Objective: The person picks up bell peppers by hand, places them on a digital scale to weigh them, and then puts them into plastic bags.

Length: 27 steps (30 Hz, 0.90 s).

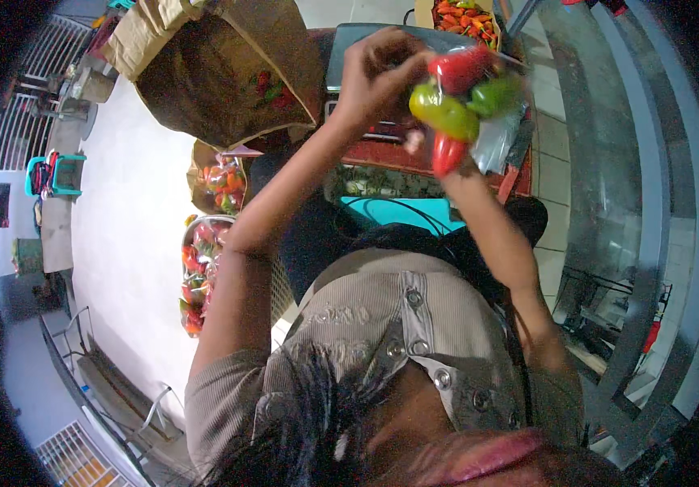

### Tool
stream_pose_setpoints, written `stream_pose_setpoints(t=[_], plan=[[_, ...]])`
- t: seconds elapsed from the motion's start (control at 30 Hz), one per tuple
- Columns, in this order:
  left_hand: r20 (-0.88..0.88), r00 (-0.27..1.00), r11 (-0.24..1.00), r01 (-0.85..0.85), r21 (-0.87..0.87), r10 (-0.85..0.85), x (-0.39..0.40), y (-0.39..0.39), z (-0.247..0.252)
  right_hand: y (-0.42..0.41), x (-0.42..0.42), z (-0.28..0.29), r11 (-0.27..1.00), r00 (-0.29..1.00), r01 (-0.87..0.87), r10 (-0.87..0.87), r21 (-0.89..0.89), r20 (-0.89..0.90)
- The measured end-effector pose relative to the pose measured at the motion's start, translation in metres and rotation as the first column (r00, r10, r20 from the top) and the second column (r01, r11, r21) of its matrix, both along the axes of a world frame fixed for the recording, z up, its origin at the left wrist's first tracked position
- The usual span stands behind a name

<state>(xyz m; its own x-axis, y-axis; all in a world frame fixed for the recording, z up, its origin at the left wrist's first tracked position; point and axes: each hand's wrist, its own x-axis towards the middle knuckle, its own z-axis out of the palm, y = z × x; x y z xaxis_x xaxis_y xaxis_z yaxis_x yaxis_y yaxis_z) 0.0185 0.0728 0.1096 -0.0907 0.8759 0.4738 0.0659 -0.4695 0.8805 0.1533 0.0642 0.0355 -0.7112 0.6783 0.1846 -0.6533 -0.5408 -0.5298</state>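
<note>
My left hand (pixel 377 73) is raised over a digital scale (pixel 340 52), its fingers pinched at the top of a clear plastic bag of peppers (pixel 445 112). Red, yellow-green and green peppers show through the film, blurred on the right side. My right hand (pixel 463 180) is mostly hidden behind the bag; a blurred fingertip shows at the bag's left, and its grip cannot be made out. A large brown paper bag (pixel 191 79) gapes to the left of my left hand, with a few red and green peppers inside. Flat clear plastic bags (pixel 497 146) lie beneath the bagged peppers.
The scale rests on a red table (pixel 380 152). Small orange and red chillies (pixel 465 21) fill a container at the back. Bagged peppers sit in a smaller paper bag (pixel 223 182) and in a white basket (pixel 203 262) at my left. A turquoise surface (pixel 398 213) shows below the table.
</note>
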Motion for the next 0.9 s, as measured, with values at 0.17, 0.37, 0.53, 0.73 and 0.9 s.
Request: stream_pose_setpoints(t=[0.17,0.37,0.53,0.73,0.9], plan=[[-0.141,0.904,0.912,-0.386,0.139,0.404,-0.009,0.008,-0.059,0.010,-0.017,-0.025,0.945,0.995,-0.062,0.085,-0.322,0.058],[-0.377,0.837,0.917,-0.347,0.197,0.397,-0.007,-0.011,-0.065,0.014,-0.003,0.010,0.234,0.231,0.002,-0.946,0.972,0.227],[-0.454,0.860,0.969,-0.167,0.184,0.234,-0.017,-0.031,-0.048,0.019,0.017,0.060,-0.168,0.255,-0.387,-0.964,0.907,-0.070],[-0.520,0.846,0.974,0.005,0.225,0.115,-0.021,-0.048,0.010,0.037,0.029,0.087,0.226,0.656,-0.168,-0.701,0.960,0.280],[-0.483,0.869,0.937,0.070,0.342,0.111,-0.013,-0.024,0.045,0.026,0.026,0.053,0.921,0.971,0.067,-0.149,0.385,0.187]])
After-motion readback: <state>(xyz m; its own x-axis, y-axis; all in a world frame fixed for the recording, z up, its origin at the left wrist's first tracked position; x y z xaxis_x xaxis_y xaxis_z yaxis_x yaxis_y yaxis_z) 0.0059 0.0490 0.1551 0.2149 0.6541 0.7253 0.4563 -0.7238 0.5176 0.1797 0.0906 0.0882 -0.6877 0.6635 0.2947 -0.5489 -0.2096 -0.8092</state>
